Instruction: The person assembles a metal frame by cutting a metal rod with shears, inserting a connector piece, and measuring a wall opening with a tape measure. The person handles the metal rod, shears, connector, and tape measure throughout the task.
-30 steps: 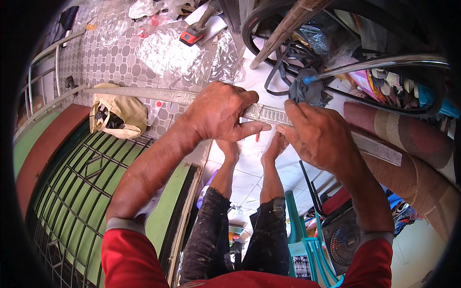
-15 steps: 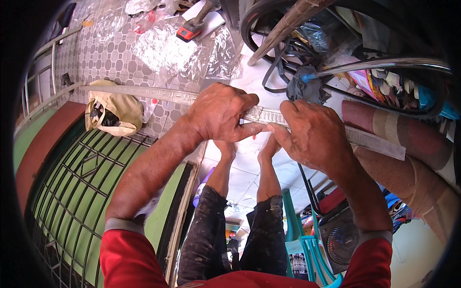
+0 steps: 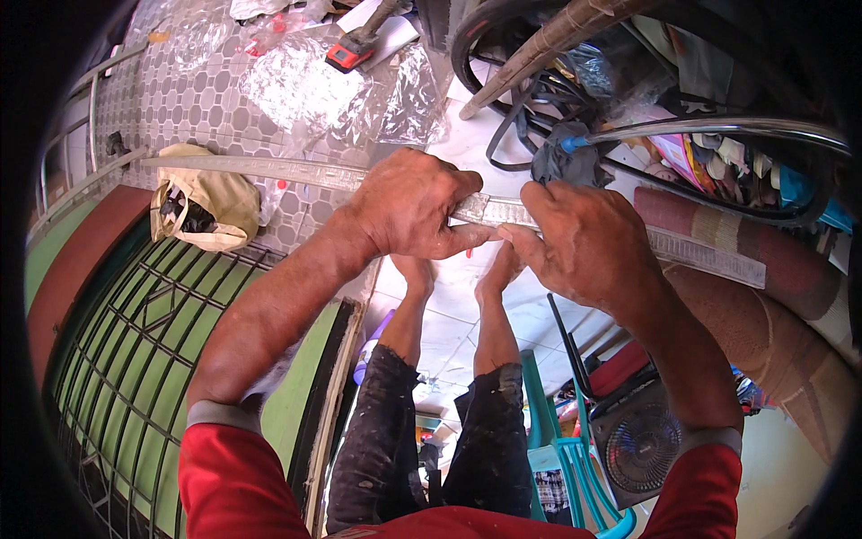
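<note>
A long, narrow silver strip [image 3: 287, 169], with a patterned or wrapped-looking surface, stretches across in front of me at chest height. My left hand [image 3: 415, 205] is closed around it near the middle, thumb pointing to the right. Just beside it my right hand [image 3: 593, 241] grips the same strip, its thumb and fingers pinching it. A short bare stretch shows between the two hands. The strip's left end reaches over a cream cloth bag [image 3: 235, 199]; its right end sticks out past my right wrist. My palms hide the parts they hold.
Metal bars [image 3: 135, 341] and a green wall lie at left. A red-and-black power tool [image 3: 348, 54] and crumpled clear plastic [image 3: 305, 85] are on the far floor. Black hoses, a brown pole [image 3: 539, 67] and rolled carpets [image 3: 709, 225] crowd the right. A fan [image 3: 636, 445] and teal chair [image 3: 579, 481] stand nearer.
My view has shifted slightly, so the surroundings sit a little differently. Both hands keep their grip on the strip, which shows slightly more of its right end beyond my right wrist.
</note>
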A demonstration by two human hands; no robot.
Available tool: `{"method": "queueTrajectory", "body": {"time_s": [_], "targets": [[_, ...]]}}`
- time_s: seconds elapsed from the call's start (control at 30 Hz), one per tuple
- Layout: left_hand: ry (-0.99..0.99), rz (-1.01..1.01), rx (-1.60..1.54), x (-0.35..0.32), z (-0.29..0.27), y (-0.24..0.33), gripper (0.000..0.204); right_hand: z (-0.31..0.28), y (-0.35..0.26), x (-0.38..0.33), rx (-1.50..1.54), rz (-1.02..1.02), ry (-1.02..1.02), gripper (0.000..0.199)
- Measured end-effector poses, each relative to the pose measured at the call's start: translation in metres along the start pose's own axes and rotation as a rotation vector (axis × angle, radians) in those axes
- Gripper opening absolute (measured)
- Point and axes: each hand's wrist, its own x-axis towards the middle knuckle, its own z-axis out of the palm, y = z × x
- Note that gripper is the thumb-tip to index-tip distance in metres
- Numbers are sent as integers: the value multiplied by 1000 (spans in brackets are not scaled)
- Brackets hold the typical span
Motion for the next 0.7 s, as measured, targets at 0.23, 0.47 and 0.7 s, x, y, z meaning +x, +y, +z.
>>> {"method": "queueTrajectory", "body": {"time_s": [0.23, 0.47, 0.7], "targets": [[30, 45, -32, -1, 9, -8, 60, 1, 1, 3, -17, -37, -11, 37], [-12, 75, -81, 0, 8, -12, 43, 8, -2, 5, -35, -41, -51, 38], [9, 107, -116, 7, 19, -24, 24, 17, 3, 10, -26, -12, -99, 38]]}}
